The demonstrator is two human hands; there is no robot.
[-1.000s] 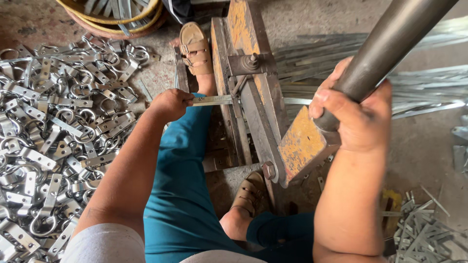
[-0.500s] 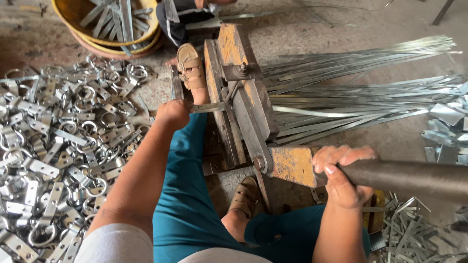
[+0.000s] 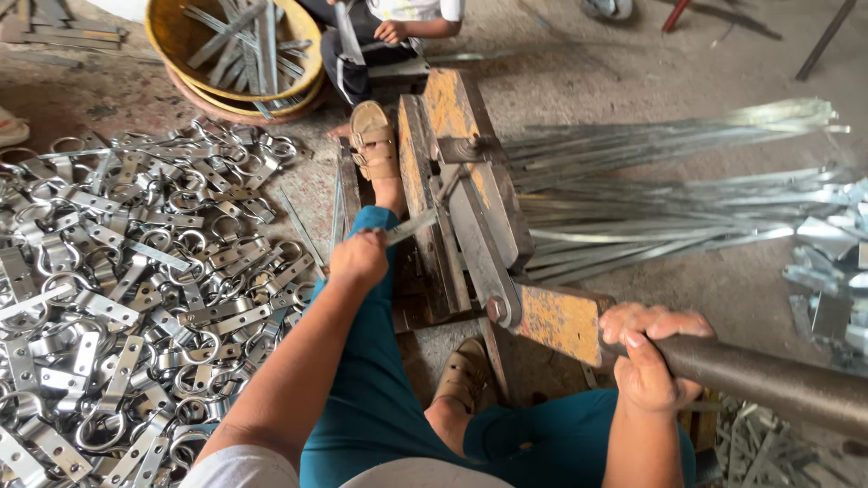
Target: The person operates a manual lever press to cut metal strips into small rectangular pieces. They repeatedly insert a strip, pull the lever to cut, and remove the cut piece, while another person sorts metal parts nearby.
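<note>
My left hand (image 3: 359,258) grips a short flat metal strip (image 3: 411,226) and holds its far end under the blade of a rusty yellow lever shear (image 3: 470,194). My right hand (image 3: 653,354) is closed around the dark round lever handle (image 3: 768,384), which lies pressed down low, close to level. I sit with my legs in teal trousers to either side of the shear, feet in tan sandals.
A big heap of zinc-plated ring brackets (image 3: 117,280) covers the floor at left. Long metal strips (image 3: 669,194) lie fanned out at right. A yellow basin (image 3: 237,50) holds strips at the back. Another person (image 3: 398,27) sits behind the shear.
My right hand has swung the lever handle from raised down to nearly level. My left hand has kept the strip at the blade.
</note>
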